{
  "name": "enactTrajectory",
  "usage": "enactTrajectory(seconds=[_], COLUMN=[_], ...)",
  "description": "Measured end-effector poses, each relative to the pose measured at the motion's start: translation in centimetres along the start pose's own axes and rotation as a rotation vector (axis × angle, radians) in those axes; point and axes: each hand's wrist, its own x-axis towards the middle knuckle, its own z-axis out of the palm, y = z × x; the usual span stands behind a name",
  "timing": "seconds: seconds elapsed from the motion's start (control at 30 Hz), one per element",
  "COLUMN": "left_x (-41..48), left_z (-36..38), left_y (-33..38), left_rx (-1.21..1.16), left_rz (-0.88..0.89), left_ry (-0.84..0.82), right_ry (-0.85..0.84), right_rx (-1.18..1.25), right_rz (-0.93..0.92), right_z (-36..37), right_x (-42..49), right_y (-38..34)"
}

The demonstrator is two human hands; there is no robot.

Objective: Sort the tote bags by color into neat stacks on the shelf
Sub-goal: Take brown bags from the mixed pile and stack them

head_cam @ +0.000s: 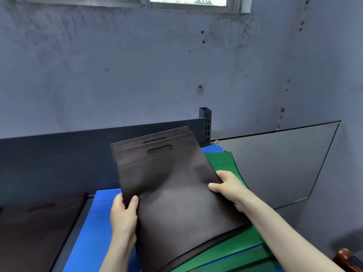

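The person is holding a pair of brown bags between both hands, with the handle cut-outs pointing away from the body. The left hand is gripping the bags' left edge near the lower corner, its thumb lying on the front face and its fingers wrapping round behind. The right hand is pinching the right edge a little farther up, its thumb pressing on top and its fingers curling underneath. The bags are spanning the gap between the two hands and tilting upward beyond them, so the second bag's top edge is showing just past the first. A pile of green bags is lying under the right hand and forearm, and the brown bags' lower right corner is hanging over it. Blue bags are lying flat beneath the left hand and wrist. Well to the left of the left hand, a blurred brown stack is sitting on the shelf. Beyond the right hand, a grey board is leaning against the wall.
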Motion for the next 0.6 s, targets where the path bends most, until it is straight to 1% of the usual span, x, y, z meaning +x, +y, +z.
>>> enactTrajectory(seconds=[0.1, 0.17, 0.2, 0.27, 0.3, 0.4, 0.5, 0.6], left_x=[-1.1, -2.4, -3.0, -3.9, -4.2, -4.8, -5.1, -5.6], left_z=[0.0, -0.1, -0.2, -0.5, -0.7, -1.6, -2.8, -4.6], left_y=[1.2, 1.3, 1.4, 1.4, 1.6, 2.3, 2.6, 2.8], left_rx=[-0.028, 0.06, 0.129, 0.237, 0.255, 0.279, 0.328, 0.397], left_rz=[-0.077, -0.078, -0.045, 0.035, 0.067, 0.125, 0.176, 0.196], left_ry=[-0.159, -0.238, -0.235, -0.15, -0.097, 0.002, 0.059, 0.129], right_ry=[0.182, 0.229, 0.221, 0.137, 0.079, -0.028, -0.009, 0.01], right_rx=[0.122, 0.174, 0.181, 0.176, 0.161, 0.009, -0.073, -0.049], right_rz=[-0.141, -0.178, -0.173, -0.165, -0.156, -0.143, -0.193, -0.276], right_z=[-0.1, -0.2, -0.2, 0.0, 0.2, 1.0, 2.6, 4.2], right_x=[-0.3, -0.5, -0.6, -1.0, -1.1, -1.6, -2.5, -3.3], right_y=[-0.5, -0.7, -0.6, -0.5, -0.3, 0.5, 0.6, -0.1])
